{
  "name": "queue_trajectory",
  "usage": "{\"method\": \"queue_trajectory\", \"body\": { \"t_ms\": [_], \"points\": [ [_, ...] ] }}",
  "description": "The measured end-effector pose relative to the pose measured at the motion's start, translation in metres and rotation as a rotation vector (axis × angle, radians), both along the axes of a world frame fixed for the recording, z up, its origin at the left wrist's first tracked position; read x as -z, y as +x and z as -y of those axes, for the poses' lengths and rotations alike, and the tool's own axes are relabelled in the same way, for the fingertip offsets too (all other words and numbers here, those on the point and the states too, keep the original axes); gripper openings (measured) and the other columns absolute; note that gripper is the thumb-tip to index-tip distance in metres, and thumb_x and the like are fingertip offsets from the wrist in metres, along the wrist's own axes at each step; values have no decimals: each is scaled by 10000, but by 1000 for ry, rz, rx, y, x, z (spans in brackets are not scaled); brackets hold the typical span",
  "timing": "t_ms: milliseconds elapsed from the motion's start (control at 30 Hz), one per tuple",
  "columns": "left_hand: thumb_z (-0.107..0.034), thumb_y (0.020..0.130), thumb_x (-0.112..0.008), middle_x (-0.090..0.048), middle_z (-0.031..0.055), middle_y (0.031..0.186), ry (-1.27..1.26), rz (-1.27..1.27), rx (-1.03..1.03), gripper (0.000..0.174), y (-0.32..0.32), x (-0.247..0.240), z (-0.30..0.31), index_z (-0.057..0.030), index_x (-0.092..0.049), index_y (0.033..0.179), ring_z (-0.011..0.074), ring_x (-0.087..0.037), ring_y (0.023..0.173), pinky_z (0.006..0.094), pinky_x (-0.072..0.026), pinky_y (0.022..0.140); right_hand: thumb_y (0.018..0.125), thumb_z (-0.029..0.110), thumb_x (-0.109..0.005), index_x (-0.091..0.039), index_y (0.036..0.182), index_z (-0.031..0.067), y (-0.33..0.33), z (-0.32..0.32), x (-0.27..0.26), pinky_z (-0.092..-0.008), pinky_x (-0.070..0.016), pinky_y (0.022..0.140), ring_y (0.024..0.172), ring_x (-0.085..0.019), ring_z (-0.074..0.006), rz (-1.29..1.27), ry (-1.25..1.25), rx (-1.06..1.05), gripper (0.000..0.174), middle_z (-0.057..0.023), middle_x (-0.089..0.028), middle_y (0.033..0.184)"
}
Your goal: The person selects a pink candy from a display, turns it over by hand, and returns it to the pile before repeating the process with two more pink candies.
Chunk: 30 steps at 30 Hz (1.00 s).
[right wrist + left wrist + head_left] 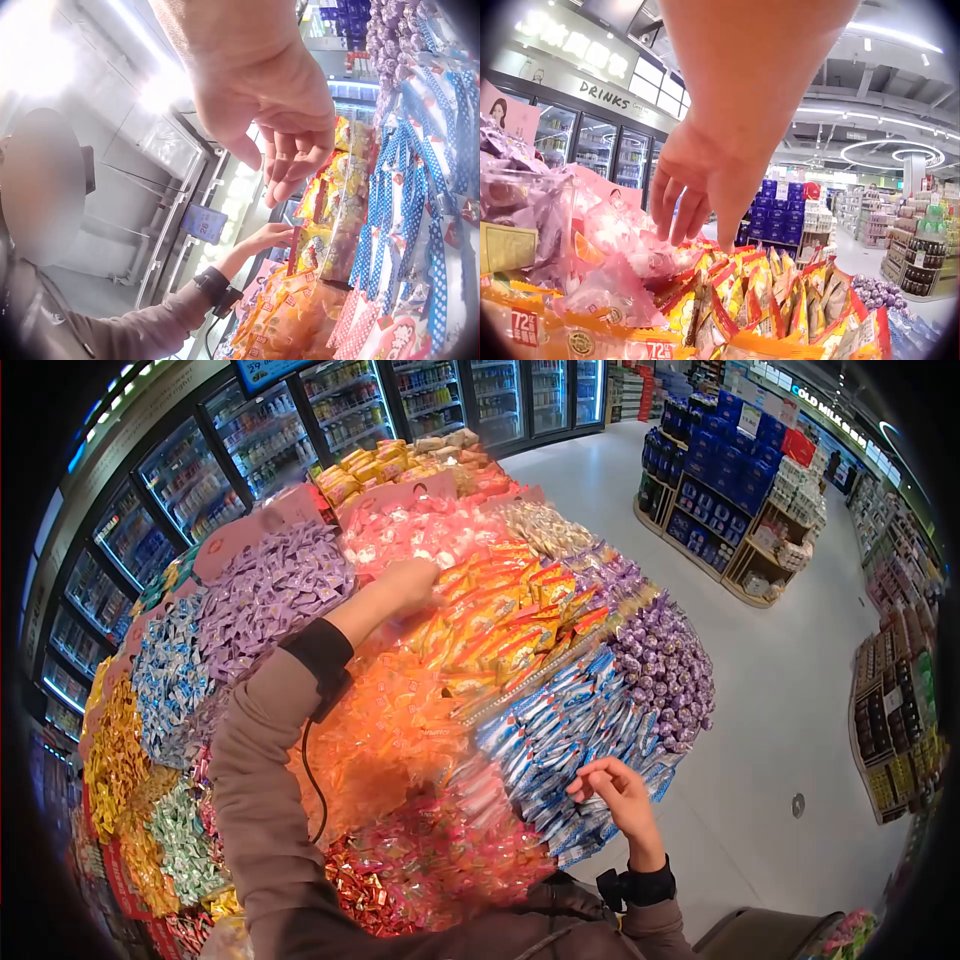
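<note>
My left hand (pixel 405 588) reaches across the mound of wrapped sweets, to the edge of the yellow-and-red packets (pixel 500 625) beside pink-wrapped sweets (pixel 415 530). In the left wrist view its fingers (pixel 676 212) hang down, slightly bent, the tips right at the tops of those packets. No item shows in them. Over the blue-and-white packets (pixel 560 730) hovers my right hand (pixel 622 805), its fingers loosely curled. Nothing is between its fingers and thumb in the right wrist view. Orange-wrapped sweets (pixel 385 725) lie below my left forearm.
Clear dividers (pixel 535 680) separate the sweets. Purple-wrapped sweets (pixel 270 585) lie left, purple ball-shaped lollies (pixel 665 670) right. Drinks fridges (pixel 340 410) line the back. A shelf island with blue packs (pixel 715 480) stands on the grey floor (pixel 770 730); more shelves (pixel 895 710) stand far right.
</note>
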<state>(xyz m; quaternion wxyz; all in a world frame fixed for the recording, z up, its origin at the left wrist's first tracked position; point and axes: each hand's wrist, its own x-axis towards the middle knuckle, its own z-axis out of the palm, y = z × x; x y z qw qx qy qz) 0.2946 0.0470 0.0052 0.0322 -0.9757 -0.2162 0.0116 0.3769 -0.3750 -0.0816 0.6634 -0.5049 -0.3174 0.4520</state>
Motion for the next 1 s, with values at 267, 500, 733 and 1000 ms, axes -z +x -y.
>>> {"method": "queue_trajectory", "body": {
  "t_ms": [267,500,733,1000],
  "points": [
    [-204,688,-653,-579,181,698,-166,158,-47,207,-1,7,-11,-19,-562,709,329,-578,667,406,-439,588,902,130,-484,-549,966,-12,6,-19,9,-245,-455,676,729,-566,-120,-12,-66,-40,169,-90,-624,842],
    [-130,757,-602,-599,139,833,154,432,509,127,-22,-52,85,-24,-537,784,274,-584,730,369,-461,623,916,158,-455,-552,973,0,12,-46,-12,-247,-452,679,732,-567,-117,43,12,-89,193,-83,-625,855],
    [-145,784,-538,-617,82,995,545,477,1270,59,-62,-63,182,-108,-544,739,226,-591,938,376,-486,804,950,238,-365,-531,1037,1,0,-64,-57,-244,-427,663,730,-569,-123,-63,250,-112,302,-88,-614,857],
    [-131,784,-503,-611,115,982,576,513,1368,155,-68,-51,191,-30,-611,830,239,-567,988,402,-479,858,929,226,-433,-566,848,-2,-11,-61,-62,-205,-369,525,558,-519,-69,44,151,-76,276,-29,-572,651]
  ]
}}
